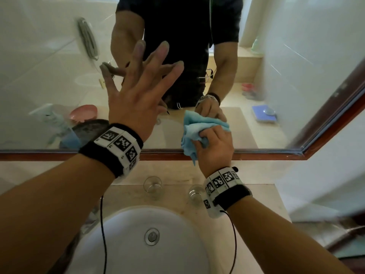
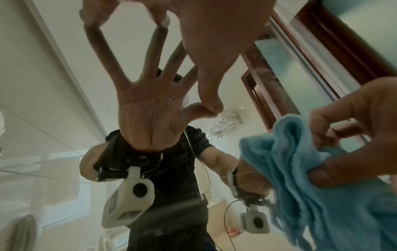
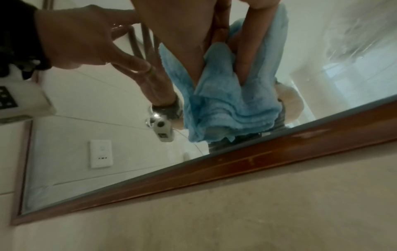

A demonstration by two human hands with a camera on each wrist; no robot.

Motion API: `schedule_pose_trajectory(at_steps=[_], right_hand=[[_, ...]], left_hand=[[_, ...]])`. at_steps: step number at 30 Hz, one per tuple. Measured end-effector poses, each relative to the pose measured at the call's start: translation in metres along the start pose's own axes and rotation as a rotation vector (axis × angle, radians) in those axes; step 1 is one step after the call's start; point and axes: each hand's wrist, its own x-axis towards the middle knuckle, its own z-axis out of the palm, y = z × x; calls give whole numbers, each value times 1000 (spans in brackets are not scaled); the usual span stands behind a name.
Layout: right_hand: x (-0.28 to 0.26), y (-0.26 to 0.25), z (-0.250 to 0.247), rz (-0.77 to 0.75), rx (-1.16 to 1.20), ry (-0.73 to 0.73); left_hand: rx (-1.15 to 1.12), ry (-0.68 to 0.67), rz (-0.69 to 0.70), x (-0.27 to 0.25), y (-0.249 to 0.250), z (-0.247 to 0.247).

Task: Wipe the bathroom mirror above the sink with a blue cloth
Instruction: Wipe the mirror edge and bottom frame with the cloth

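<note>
Against the mirror (image 1: 276, 56), low and right of centre: blue cloth (image 1: 199, 127), bunched and gripped by the right hand (image 1: 214, 147), fingers curled round the folds, thumb pinching from below in the left wrist view. Loose tail hanging down past the reddish wooden frame (image 1: 256, 155), just above the bottom edge of the glass. Unwiped glass stretching mostly up and to the left of the knuckles; long axis of the mirror running sideways, so probably a sweep leftward or upward next. Left hand (image 1: 138, 91) higher and to the left, fingers spread wide and straight, tips touching the glass, holding nothing, well apart from the cloth.

Cloth soft, fluffy terry, crumpled into thick ridges. Glass smooth, hazy and streaked near the right side. Frame scuffed, paint chipped. Below: pale stone counter (image 1: 266, 196), round white sink (image 1: 126, 234), two clear glasses (image 1: 152, 187) near the wall.
</note>
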Motion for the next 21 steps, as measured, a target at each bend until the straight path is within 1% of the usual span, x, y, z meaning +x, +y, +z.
schedule_pose_trajectory(at_steps=[6, 11, 14, 16, 18, 21], right_hand=[[-11, -36, 38, -48, 14, 33], [-19, -56, 59, -52, -9, 18], [-19, -59, 60, -55, -18, 17], [-17, -58, 58, -74, -30, -1], [-15, -58, 51, -95, -39, -18], [-12, -48, 40, -79, -50, -25]], left_hand=[[16, -21, -8, -13, -30, 4], [9, -12, -26, -21, -55, 10], [-2, -24, -21, -25, -60, 15], [-21, -5, -14, -20, -63, 16], [-20, 14, 26, -19, -63, 16], [-25, 10, -2, -30, -62, 10]])
